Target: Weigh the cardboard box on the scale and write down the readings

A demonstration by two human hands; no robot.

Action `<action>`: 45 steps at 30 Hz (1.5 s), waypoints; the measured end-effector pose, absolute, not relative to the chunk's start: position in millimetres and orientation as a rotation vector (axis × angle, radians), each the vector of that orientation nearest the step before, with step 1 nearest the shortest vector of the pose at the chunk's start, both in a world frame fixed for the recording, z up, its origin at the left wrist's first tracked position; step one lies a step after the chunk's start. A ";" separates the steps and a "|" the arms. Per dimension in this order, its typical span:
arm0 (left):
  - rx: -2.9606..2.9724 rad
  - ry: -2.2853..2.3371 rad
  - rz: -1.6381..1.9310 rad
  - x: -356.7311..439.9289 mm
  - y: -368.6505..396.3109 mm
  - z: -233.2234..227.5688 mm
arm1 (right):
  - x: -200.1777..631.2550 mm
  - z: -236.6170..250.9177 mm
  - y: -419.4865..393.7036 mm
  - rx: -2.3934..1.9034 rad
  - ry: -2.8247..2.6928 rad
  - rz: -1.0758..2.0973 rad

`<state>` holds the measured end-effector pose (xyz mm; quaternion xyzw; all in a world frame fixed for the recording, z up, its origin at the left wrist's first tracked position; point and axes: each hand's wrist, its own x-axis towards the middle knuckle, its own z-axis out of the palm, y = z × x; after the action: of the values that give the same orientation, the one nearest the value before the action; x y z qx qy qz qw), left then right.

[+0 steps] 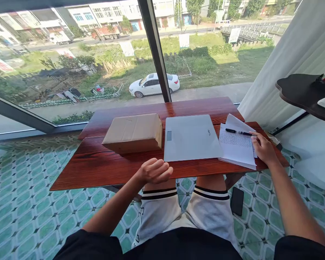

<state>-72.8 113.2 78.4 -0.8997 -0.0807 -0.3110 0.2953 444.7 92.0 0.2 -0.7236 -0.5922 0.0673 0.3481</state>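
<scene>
Tabletop (103,169): red-brown wood, two boards deep, set against the window; near edge runs in front of the person's knees.
Open room: bare wood on the left near part, in front of the box and out to the left corner; a narrow bare strip along the near edge.
Box (134,133): closed cardboard, left of centre, just beside the scale's left edge.
Scale (191,137): flat grey slab at centre, small display at its left; its right edge meets the papers.
Papers (237,146): white sheets with handwriting, right part of the tabletop, near corner close to the near edge.
Pen (238,132): black, lying on the far part of the papers, just left of the right fingertips.
Left hand (154,170): at the near edge, below the scale; grip loosely curled, holding nothing.
Right hand (264,148): resting on the right edge of the papers; grip relaxed, fingers bent, nothing in it; fingertips near the pen, contact cannot be told.
Floor (29,202): green and white patterned tiles.
Phone (237,200): dark, lying on the floor by the right knee.
Shelf (303,92): dark, far right, above tabletop level, carrying small items.
Curtain (287,54): white, hanging at the right.
Window (78,54): full-width glass behind the tabletop.
</scene>
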 end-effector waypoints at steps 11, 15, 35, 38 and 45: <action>-2.163 -0.624 -0.920 -173.8 120.3 68.3 | 441.9 15.7 81.3 -1.863 -1.552 -0.009; -2.035 -0.711 -1.061 -202.7 128.8 54.2 | 437.6 25.7 76.2 -1.817 -1.559 -0.219; -1.682 -1.898 -2.177 -213.3 154.7 30.6 | 98.8 75.1 145.6 -1.221 -1.657 0.434; -1.792 -2.023 -2.188 -215.0 154.9 27.8 | 76.5 67.6 148.5 -1.280 -1.586 0.626; -1.954 -2.224 -2.102 -214.9 157.8 22.8 | 50.7 57.1 147.1 -1.310 -1.643 0.750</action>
<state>-214.9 157.8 22.8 -0.5222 -0.5942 -0.5618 -0.2422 50.7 147.1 57.1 -0.5274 -0.6613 0.3020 0.4397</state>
